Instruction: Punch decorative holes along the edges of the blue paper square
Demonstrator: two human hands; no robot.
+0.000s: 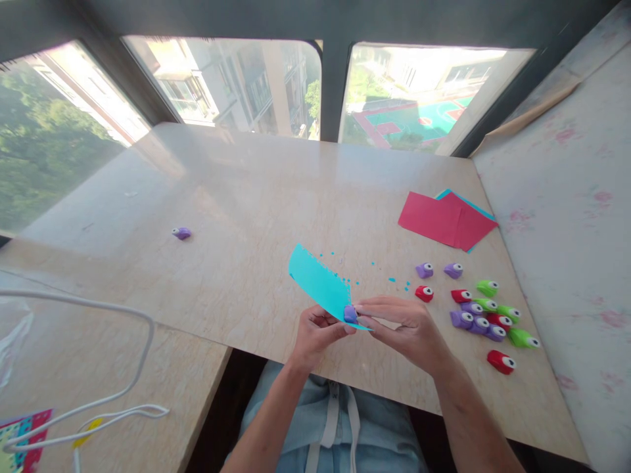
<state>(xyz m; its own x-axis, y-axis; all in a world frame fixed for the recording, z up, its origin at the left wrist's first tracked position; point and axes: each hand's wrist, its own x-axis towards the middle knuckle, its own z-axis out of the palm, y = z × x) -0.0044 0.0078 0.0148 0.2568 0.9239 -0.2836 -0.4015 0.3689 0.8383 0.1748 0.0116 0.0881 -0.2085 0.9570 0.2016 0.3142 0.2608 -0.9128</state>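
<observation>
A cyan sheet of paper (pixel 318 281) with small holes punched along its far edge is held above the front of the marble table (pixel 246 197). A small purple paper punch (pixel 350 314) is clamped on the sheet's near edge. My left hand (pixel 315 335) pinches the paper and punch from the left with closed fingers. Closed round the punch from the right is my right hand (pixel 407 328). Tiny cyan paper bits (pixel 394 281) lie scattered just beyond.
Several red, green and purple punches (pixel 486 315) cluster at the right. Red and cyan paper sheets (pixel 446 220) lie further back right. One purple punch (pixel 181 232) sits alone at left. A white cable (pixel 123 394) loops over the lower left table.
</observation>
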